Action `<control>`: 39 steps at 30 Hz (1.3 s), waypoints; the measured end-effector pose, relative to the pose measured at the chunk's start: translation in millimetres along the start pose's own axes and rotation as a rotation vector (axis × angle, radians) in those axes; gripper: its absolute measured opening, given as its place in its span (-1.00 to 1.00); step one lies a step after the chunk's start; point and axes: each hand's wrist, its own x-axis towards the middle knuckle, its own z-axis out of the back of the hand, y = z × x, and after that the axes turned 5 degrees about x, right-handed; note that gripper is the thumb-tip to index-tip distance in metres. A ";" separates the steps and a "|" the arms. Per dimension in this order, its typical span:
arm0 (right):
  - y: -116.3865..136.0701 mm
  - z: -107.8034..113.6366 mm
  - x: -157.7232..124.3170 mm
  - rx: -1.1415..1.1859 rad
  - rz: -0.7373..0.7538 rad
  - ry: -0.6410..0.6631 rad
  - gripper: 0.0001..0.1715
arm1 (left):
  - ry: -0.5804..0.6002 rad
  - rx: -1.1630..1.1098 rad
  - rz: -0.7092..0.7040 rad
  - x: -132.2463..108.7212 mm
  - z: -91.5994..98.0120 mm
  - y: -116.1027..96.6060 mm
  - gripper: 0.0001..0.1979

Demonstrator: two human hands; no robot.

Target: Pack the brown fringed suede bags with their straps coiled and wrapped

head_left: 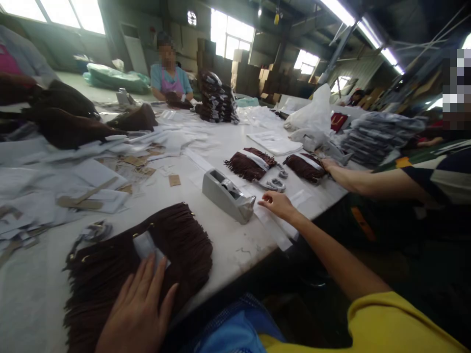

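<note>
My left hand [138, 309] lies flat with fingers spread on a dark brown fringed bag [121, 267] at the near edge of the white table [221, 240]. A small white paper piece [147, 245] sits on the bag just beyond the fingertips. My right hand [277, 203] reaches out to the grey tape dispenser [228, 196], fingers curled at its cutter end by a white strip; what they pinch is unclear.
A co-worker's arm [368, 181] at right touches a small brown fringed piece [303, 166]; another piece [248, 164] and metal clasps [274, 184] lie nearby. Paper scraps and tags cover the left. Stacks of packed goods [217, 100], plastic bags, a seated person far back.
</note>
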 end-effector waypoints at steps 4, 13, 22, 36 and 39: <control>-9.0 -19.2 7.1 0.019 -0.043 0.078 -0.73 | -0.024 0.008 0.028 -0.5 -1.9 -1.2 -0.35; 1.7 5.5 33.5 0.140 -0.042 -0.040 -0.75 | -0.041 0.027 0.023 0.3 -3.2 -0.3 -0.36; 15.9 34.5 73.0 0.229 -0.070 -0.091 -0.71 | -0.057 0.001 -0.028 -2.5 -5.6 2.3 -0.46; 40.6 33.7 85.0 -0.153 0.107 -0.176 -0.52 | -0.087 0.024 -0.018 -2.3 -9.5 5.1 -0.35; 36.2 20.8 52.5 -0.164 0.119 -0.005 -0.77 | -0.078 0.012 -0.009 -2.6 -12.3 4.5 -0.32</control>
